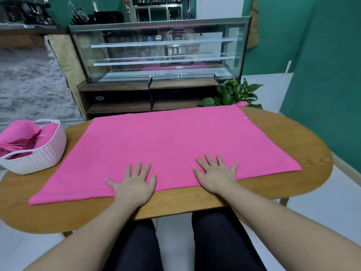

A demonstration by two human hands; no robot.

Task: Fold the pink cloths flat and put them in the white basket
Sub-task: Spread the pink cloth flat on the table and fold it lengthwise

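Head view looks down on a wooden table (283,133) with rounded ends, and a large pink cloth (166,145) lies spread flat across most of its top. Both hands rest palm-down on the cloth's near edge with fingers straight and splayed: the left hand (134,184) toward the cloth's near-left part, the right hand (216,177) just right of its middle, a strip of pink showing between them. The cloth's near edge runs slightly slanted, with a bare band of wood between it and the table's near rim. Its far edge reaches the table's far rim, and the far-right corner hangs just over it beside a leafy plant (234,94). Bare wood shows at the table's right end, past the cloth's right edge. Left of the cloth, near its left edge on the table's left end, stands the white basket (39,155), holding more crumpled pink cloths (21,135). Beyond the table stands a glass display case (160,51).
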